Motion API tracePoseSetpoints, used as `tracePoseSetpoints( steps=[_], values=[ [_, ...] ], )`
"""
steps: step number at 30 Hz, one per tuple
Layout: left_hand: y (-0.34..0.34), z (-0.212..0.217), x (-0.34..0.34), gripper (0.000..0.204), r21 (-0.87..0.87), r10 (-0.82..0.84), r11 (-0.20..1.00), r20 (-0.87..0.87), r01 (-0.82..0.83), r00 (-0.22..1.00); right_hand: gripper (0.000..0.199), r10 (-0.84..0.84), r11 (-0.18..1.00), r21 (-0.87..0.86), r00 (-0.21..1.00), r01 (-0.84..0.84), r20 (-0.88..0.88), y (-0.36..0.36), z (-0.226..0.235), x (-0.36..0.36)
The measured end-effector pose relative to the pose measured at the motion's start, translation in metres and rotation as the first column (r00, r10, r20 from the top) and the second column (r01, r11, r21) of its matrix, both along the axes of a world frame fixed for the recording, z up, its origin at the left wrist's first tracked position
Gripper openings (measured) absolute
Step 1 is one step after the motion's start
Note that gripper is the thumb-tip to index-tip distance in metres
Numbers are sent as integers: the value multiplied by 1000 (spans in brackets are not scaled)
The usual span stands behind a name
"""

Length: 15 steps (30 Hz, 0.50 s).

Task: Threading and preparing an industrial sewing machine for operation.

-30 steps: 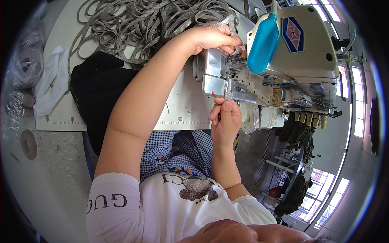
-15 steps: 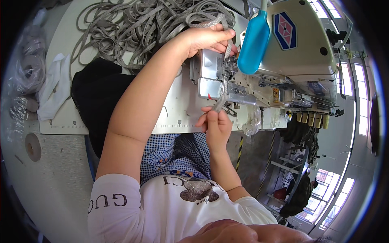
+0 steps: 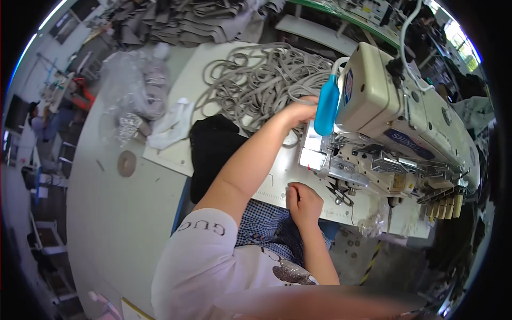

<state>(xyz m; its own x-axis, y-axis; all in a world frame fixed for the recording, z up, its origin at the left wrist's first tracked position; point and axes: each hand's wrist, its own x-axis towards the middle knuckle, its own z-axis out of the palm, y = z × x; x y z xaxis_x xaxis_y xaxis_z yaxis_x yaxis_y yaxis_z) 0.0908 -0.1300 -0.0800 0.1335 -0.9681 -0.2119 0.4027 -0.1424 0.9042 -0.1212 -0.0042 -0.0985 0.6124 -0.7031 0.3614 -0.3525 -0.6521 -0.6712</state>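
Observation:
My left hand [image 3: 304,110] reaches to the near right side of a tangled heap of grey flat cord [image 3: 261,74]. A blue paddle-shaped piece [image 3: 327,106] on a white bent neck hides its fingers. Grey cord loops beside that hand; whether it is gripped cannot be seen. Close by stands an off-white sewing machine [image 3: 368,96] with a shiny metal plate [image 3: 314,144]. My right hand [image 3: 305,204] is closed in a fist at the table's front edge, left of small dark snips [image 3: 340,195]. Anything inside the fist is hidden.
Black cloth [image 3: 213,152] lies under my left forearm, with white cloth [image 3: 172,127] beyond it. Farther left are a clear plastic bag [image 3: 130,82] and a round disc [image 3: 126,163]. Crumpled clear plastic [image 3: 373,216] hangs at the front edge; grey fabric pieces [image 3: 186,24] pile up behind.
The view has swung, showing more of the room and machine. My right hand has come away from the machine's metal plate, and the cord strip it held no longer shows there.

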Motion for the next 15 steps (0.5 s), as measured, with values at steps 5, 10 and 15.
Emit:
tracePoseSetpoints(
  steps=[5,10,15],
  values=[
    [-9,-29,12,19,-98,-138,987,-98,128,986,12,9,999,-43,998,-12,-55,3,2,-3],
    [52,28,-3,22,29,128,991,138,-133,982,12,30,994,-103,996,-38,-83,3,1,-6],
    [158,55,3,24,-77,405,909,400,-411,822,13,25,996,-82,998,-30,-61,-1,4,-18]
  ],
)
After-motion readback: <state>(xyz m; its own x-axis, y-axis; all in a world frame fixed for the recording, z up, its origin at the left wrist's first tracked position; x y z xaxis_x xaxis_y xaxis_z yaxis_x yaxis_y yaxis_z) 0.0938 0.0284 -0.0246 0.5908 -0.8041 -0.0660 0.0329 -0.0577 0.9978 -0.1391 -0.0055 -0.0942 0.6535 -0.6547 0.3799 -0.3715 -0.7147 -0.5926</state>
